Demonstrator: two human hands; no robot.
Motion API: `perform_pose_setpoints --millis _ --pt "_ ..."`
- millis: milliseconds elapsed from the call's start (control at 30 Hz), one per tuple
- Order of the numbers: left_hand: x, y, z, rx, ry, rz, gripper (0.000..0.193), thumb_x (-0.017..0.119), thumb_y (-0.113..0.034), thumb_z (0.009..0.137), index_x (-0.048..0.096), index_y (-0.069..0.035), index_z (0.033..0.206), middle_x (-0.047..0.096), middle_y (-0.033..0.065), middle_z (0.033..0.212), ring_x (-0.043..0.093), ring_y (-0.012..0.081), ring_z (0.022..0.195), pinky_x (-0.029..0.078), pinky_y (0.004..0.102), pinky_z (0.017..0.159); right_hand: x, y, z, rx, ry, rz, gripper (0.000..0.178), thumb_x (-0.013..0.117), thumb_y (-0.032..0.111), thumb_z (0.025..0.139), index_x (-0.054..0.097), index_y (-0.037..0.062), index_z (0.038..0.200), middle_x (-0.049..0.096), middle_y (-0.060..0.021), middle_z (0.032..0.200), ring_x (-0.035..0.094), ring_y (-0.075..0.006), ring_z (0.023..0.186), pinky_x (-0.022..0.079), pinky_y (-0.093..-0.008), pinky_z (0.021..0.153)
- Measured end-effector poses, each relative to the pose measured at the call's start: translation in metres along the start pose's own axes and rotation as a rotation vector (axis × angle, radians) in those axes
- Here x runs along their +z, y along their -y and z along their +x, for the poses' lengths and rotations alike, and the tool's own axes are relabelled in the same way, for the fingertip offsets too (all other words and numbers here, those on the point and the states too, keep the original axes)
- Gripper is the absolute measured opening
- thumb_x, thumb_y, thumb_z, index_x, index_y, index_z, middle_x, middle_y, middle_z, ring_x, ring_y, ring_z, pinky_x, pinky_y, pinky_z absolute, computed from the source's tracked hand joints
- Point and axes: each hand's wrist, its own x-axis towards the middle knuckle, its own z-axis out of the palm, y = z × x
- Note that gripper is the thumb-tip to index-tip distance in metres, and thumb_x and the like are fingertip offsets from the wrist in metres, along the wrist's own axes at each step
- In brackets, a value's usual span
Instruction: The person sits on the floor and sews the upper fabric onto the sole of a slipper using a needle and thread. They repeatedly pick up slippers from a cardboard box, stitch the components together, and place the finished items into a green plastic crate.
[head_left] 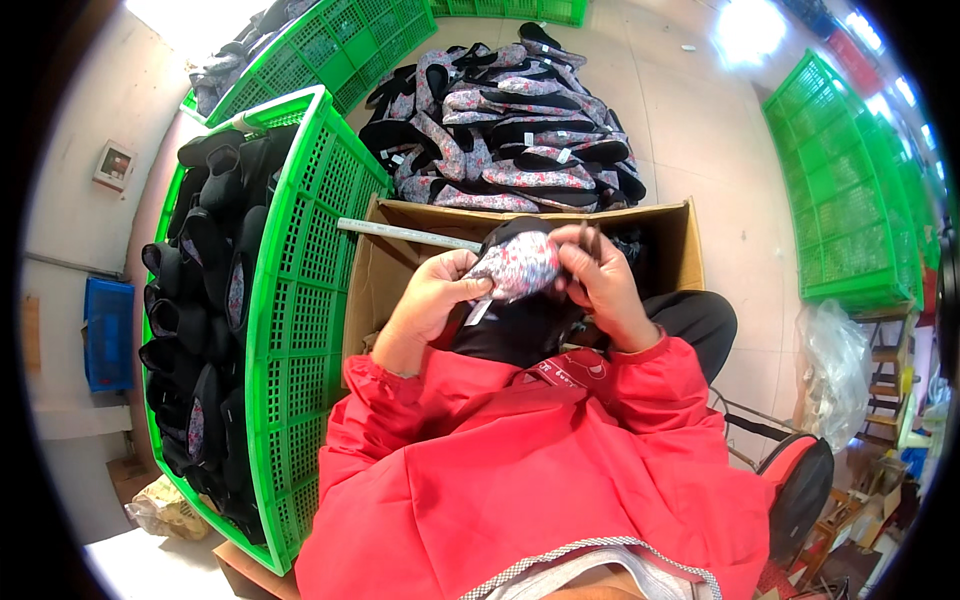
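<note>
My left hand (438,297) is pinching the near-left edge of a floral fabric slipper (524,267), with the thumb pressing on top. My right hand (605,278) is curving its fingers at the slipper's right end; a small dark thing (592,238) is showing among them, too blurred to name, and I cannot tell whether they are pinching it, the slipper or both. The slipper is sitting between my two hands, nearer to me than the far wall of an open cardboard carton (690,235), and a white tag (479,312) is hanging from its near-left side.

I am judging that the firm left pinch is doing the steadying, so the right fingers should be working lightly, without dragging the soft slipper out of shape. The loose tag is calling for care too: dangling so close to my left fingers, it could be folding under them.

Farther out, a pale rod (410,234) is slanting across the carton's left side. Beyond it, a heap of floral slippers (520,130) is lying on the floor (680,110). On my left, a green crate (312,200) is holding dark slippers (205,325); well to the right, more green crates (835,180) are standing.
</note>
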Motion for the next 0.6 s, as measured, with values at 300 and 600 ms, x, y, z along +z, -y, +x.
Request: perform_pose_setpoints --millis 300,600 --pt "-0.004 -0.01 0.011 0.05 -0.105 0.776 0.024 0.078 0.001 0.069 0.059 -0.002 0.083 0.054 0.0 0.073 0.052 0.0102 0.07 0.042 0.0272 0.063 -0.022 -0.031 -0.001 0.227 0.28 -0.189 0.027 0.068 0.008 0.093 0.059 0.0033 0.118 0.061 -0.0019 0.09 0.059 -0.0068 0.066 0.044 -0.0195 0.056" --pt "0.018 0.031 0.003 0.839 -0.506 1.551 0.016 0.062 0.001 0.065 0.056 -0.008 0.076 0.05 0.0088 0.073 0.051 0.0315 0.07 0.044 0.0439 0.063 -0.01 -0.061 -0.006 0.032 0.13 -0.621 0.036 0.077 0.019 0.086 0.063 0.0044 0.115 0.071 -0.0052 0.094 0.065 -0.0114 0.083 0.053 -0.0284 0.075"
